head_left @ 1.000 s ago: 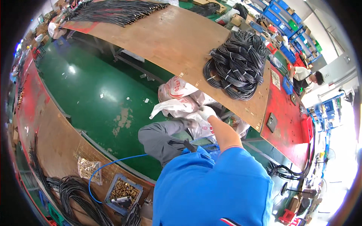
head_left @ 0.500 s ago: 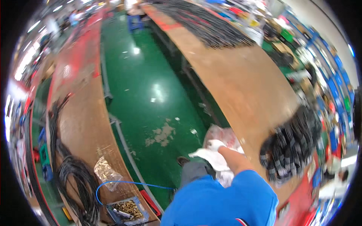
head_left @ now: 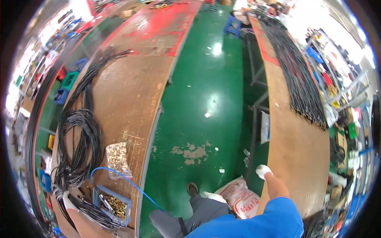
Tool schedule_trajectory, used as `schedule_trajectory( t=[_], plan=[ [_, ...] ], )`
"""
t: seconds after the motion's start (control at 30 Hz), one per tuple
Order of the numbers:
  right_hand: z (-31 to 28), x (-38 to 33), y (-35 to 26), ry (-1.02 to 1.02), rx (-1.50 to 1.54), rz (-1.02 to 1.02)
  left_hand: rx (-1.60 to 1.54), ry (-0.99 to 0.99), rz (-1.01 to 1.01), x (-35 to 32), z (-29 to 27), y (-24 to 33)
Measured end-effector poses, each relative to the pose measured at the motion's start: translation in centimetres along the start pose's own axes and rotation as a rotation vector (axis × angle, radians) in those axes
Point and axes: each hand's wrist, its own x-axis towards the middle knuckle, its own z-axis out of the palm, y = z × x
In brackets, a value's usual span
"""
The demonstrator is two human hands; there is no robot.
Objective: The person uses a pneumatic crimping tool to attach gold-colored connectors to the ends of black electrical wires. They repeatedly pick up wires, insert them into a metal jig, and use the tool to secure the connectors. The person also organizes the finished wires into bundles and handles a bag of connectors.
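Left table [head_left: 131, 99]: the left hand [head_left: 68, 201], in a white glove, rests at the near left end on a bundle of black cables [head_left: 89, 212]; its grip is closed around those cables. Just right of it stands a blue tray [head_left: 113, 203], holding small brass-coloured metal parts. A clear plastic bag [head_left: 117, 158] of similar brass parts lies just beyond the tray. A blue tube [head_left: 119, 180] arcs over the tray and runs down off the table edge. Coiled black cables [head_left: 79, 146] lie farther along on the left.

Centre: green floor [head_left: 206, 103]; near the person's knee sits a white sack [head_left: 240, 196] with dark contents.

Right table [head_left: 297, 158]: the right hand [head_left: 262, 171], gloved in white, presses on the near edge; its fingers are curled, and whether they clasp anything cannot be told. A long row of black cables [head_left: 301, 83] lies far along this table.

Compared with half a second ago, the view has swung left; the right hand has moved from the sack to the table edge, and the left hand is now in sight.
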Motion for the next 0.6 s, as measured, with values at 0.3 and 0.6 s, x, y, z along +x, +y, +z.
schedule_trajectory(
  t=[0.3,0.6],
  plan=[
    [-1.1,1.8,-6.2,-0.296,0.119,0.192,-0.05,0.233,0.051,0.1,-1.2,-0.4],
    [-2.4,7.0,-16.2,-0.33,0.374,-0.047,-0.045,0.075,0.162,-3.8,-1.1,0.0]
  ],
)
